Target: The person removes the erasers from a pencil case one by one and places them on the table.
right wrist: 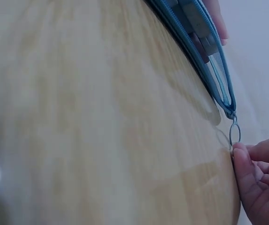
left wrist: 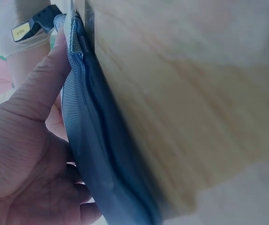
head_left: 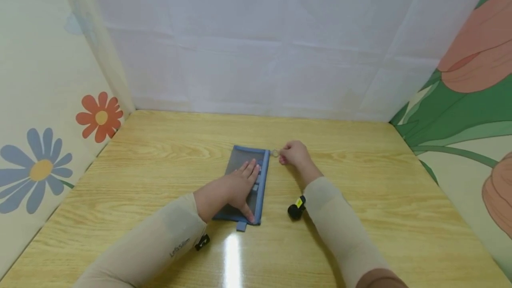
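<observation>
Left hand [head_left: 238, 190] spread on blue pouch [head_left: 236, 159], right hand [head_left: 295, 154] pinching its ring [right wrist: 235, 133]

In the head view the pouch lies mid-worktop [head_left: 160, 146], zip edge facing right; the left hand's straight fingers cross the mesh, thumb at the near corner by a small tab [head_left: 242, 226]. The right wrist view shows what the others hardly do: the mouth gaping, grey block-like pieces [right wrist: 209, 44] inside, and thumb and finger on the ring at the zip's far end. The left wrist view gives the pouch's edge side-on, thumb against it. Bare wood stretches either side of the pouch; the white sheet [head_left: 248, 57] at the worktop's back edge stands well apart from both hands.
</observation>
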Available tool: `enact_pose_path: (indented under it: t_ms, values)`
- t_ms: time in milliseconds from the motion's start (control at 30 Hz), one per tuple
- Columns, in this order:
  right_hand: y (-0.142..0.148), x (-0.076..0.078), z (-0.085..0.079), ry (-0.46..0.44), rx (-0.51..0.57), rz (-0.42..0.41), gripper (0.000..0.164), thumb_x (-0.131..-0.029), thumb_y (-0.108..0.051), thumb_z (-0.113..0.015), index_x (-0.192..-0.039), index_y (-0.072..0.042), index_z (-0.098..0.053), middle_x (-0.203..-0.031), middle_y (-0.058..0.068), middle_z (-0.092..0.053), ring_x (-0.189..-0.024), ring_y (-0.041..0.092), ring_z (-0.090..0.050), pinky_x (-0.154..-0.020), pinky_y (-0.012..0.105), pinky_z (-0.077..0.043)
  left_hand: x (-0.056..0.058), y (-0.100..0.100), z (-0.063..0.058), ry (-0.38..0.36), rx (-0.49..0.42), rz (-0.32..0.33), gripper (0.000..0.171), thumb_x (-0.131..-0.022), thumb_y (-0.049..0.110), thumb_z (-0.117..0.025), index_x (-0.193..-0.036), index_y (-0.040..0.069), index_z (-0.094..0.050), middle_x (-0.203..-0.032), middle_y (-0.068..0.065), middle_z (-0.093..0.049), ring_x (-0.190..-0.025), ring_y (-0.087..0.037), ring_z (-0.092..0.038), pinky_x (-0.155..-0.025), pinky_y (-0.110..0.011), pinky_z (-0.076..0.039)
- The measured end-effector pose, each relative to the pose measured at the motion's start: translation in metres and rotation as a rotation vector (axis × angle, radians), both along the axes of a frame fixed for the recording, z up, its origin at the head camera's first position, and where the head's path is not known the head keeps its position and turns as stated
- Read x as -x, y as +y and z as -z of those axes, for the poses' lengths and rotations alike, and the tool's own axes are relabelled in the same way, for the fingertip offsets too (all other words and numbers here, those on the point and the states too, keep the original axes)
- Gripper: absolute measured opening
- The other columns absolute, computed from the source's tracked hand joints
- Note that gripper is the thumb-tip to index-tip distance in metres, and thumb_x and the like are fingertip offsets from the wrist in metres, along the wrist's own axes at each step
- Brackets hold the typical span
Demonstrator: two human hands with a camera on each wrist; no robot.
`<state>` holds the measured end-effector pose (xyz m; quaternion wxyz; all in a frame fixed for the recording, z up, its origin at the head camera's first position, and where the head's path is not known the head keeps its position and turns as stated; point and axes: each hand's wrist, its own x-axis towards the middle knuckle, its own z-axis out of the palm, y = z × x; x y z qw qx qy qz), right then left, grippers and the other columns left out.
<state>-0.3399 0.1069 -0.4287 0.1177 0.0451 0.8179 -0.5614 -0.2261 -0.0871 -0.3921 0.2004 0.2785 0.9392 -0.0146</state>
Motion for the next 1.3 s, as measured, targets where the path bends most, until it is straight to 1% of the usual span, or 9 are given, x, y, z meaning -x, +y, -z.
enact_pose_path:
  t_ms: [200, 367, 500, 600, 767, 900, 1033, 1133, 1300]
  values:
    - [0.006, -0.004, 0.001, 0.003, -0.009, -0.005, 0.006, -0.083, 0.004, -0.056, -0.085, 0.009, -0.058, -0.062, 0.009, -0.059, -0.051, 0.013, -0.059, -0.058, 0.027, -0.055, -0.001, 0.000, -0.003, -0.011, -0.009, 0.001, 0.140, -0.047, 0.074, -0.067, -0.146, 0.002, 0.001, -0.150, -0.019, 0.011, -0.137, -0.035, 0.004, -0.110, -0.045, -0.014]
    - [0.007, -0.011, -0.001, 0.010, -0.011, -0.024, 0.006, -0.084, 0.005, -0.054, -0.085, 0.009, -0.058, -0.061, 0.009, -0.059, -0.051, 0.012, -0.059, -0.058, 0.026, -0.055, -0.002, 0.000, -0.006, -0.021, -0.017, 0.012, 0.138, -0.050, 0.072, -0.068, -0.146, 0.001, 0.001, -0.150, -0.020, 0.011, -0.137, -0.036, 0.004, -0.111, -0.044, -0.012]
    - [0.008, -0.018, -0.002, 0.002, -0.003, -0.046, 0.008, -0.085, 0.006, -0.052, -0.087, 0.011, -0.058, -0.064, 0.010, -0.060, -0.053, 0.013, -0.060, -0.058, 0.025, -0.054, -0.001, 0.000, -0.006, -0.016, -0.036, 0.019, 0.136, -0.052, 0.071, -0.068, -0.145, 0.000, -0.001, -0.150, -0.021, 0.010, -0.137, -0.036, 0.004, -0.111, -0.044, -0.012]
    - [0.008, -0.022, -0.002, 0.000, 0.000, -0.057, 0.009, -0.085, 0.006, -0.052, -0.089, 0.011, -0.058, -0.065, 0.010, -0.061, -0.054, 0.012, -0.060, -0.058, 0.025, -0.055, -0.001, -0.001, -0.005, -0.010, -0.060, 0.019, 0.131, -0.057, 0.071, -0.067, -0.145, -0.001, -0.003, -0.150, -0.022, 0.008, -0.137, -0.036, 0.003, -0.110, -0.045, -0.013]
    - [0.003, -0.029, 0.000, 0.002, 0.030, -0.073, 0.011, -0.085, 0.006, -0.054, -0.091, 0.013, -0.059, -0.067, 0.011, -0.062, -0.055, 0.012, -0.060, -0.060, 0.026, -0.055, 0.002, -0.002, -0.001, 0.016, -0.089, 0.027, 0.118, -0.068, 0.070, -0.059, -0.145, -0.003, -0.006, -0.150, -0.024, 0.002, -0.137, -0.037, -0.001, -0.111, -0.044, -0.014]
    - [-0.002, -0.035, 0.001, -0.005, 0.059, -0.106, 0.012, -0.086, 0.005, -0.055, -0.093, 0.013, -0.059, -0.070, 0.014, -0.063, -0.056, 0.013, -0.061, -0.061, 0.027, -0.055, 0.005, -0.002, 0.001, 0.024, -0.107, 0.014, 0.112, -0.072, 0.068, -0.057, -0.145, -0.003, -0.009, -0.150, -0.023, -0.001, -0.138, -0.036, -0.003, -0.111, -0.042, -0.014]
    - [-0.005, -0.039, 0.001, 0.009, 0.052, -0.138, 0.012, -0.085, 0.005, -0.056, -0.093, 0.013, -0.060, -0.074, 0.017, -0.064, -0.058, 0.014, -0.062, -0.062, 0.028, -0.055, 0.005, 0.000, 0.003, 0.025, -0.112, -0.003, 0.109, -0.073, 0.068, -0.055, -0.145, -0.001, -0.010, -0.151, -0.022, -0.002, -0.138, -0.036, -0.003, -0.111, -0.042, -0.016]
    - [-0.007, -0.040, 0.001, 0.024, 0.046, -0.152, 0.011, -0.085, 0.006, -0.055, -0.093, 0.012, -0.060, -0.077, 0.018, -0.064, -0.059, 0.014, -0.062, -0.063, 0.028, -0.055, 0.005, 0.002, 0.003, 0.027, -0.110, -0.015, 0.107, -0.073, 0.069, -0.054, -0.146, 0.004, -0.011, -0.151, -0.021, -0.002, -0.138, -0.034, -0.003, -0.110, -0.043, -0.017]
    - [-0.010, -0.041, 0.000, 0.033, -0.002, -0.185, 0.012, -0.085, 0.005, -0.056, -0.093, 0.011, -0.063, -0.079, 0.016, -0.064, -0.060, 0.013, -0.061, -0.062, 0.027, -0.055, 0.003, 0.006, 0.003, 0.026, -0.127, -0.021, 0.101, -0.073, 0.067, -0.056, -0.147, 0.012, -0.015, -0.151, -0.022, -0.003, -0.138, -0.035, -0.004, -0.109, -0.044, -0.020]
